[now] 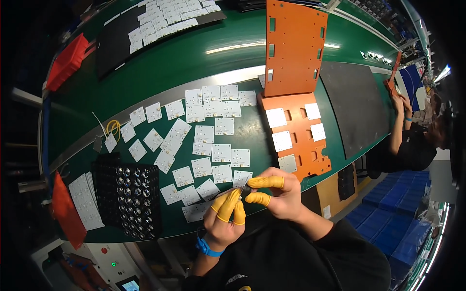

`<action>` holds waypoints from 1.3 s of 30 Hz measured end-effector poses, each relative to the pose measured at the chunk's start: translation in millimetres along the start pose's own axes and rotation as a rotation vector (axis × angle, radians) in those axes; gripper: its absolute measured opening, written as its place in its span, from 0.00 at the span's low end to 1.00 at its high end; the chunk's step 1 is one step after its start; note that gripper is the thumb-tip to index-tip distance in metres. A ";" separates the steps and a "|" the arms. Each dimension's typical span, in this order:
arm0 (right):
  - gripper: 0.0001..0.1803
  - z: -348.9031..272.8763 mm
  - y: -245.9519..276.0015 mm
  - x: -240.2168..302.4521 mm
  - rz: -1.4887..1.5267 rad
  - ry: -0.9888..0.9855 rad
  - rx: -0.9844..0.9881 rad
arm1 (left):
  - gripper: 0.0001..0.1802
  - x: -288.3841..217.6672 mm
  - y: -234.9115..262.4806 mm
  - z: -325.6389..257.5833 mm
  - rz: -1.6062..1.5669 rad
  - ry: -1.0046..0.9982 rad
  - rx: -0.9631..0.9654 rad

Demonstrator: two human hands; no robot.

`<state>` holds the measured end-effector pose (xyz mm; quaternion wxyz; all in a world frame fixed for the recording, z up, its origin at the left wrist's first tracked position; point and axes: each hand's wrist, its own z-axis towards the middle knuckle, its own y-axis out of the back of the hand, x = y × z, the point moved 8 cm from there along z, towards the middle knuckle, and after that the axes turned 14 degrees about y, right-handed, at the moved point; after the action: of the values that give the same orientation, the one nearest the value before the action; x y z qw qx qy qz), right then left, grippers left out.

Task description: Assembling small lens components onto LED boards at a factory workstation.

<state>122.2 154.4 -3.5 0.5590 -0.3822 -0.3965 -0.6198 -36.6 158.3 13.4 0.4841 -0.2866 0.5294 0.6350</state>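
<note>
My left hand (227,220) and my right hand (281,194) meet close to the table's near edge, with yellow finger cots on several fingertips. Between the right thumb and fingers is a small black round part (246,189). The left fingers pinch what looks like a thin circuit board, seen nearly edge-on against that part; the fingers cover most of it. Just beyond lie many loose white square circuit boards (222,153), some overlapping. A black tray (104,194) with rows of shiny round lenses (135,201) stands to the left.
An orange fixture (298,145) with an upright orange plate (295,48) holds several white squares. A black mat (357,109) lies right of it; stacked boards (86,201) and red bins (68,63) are left. More boards (170,19) lie at the back. Another person (412,140) works at right.
</note>
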 end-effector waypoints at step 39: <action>0.11 -71.1 242.1 -47.6 -0.231 -0.814 -0.255 | 0.13 -11.8 -62.3 -16.0 0.168 -0.290 0.305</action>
<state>365.2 93.0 -59.6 0.2327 -0.6145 -0.5449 -0.5210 22.5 137.5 -5.3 0.5385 -0.0704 0.5661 0.6201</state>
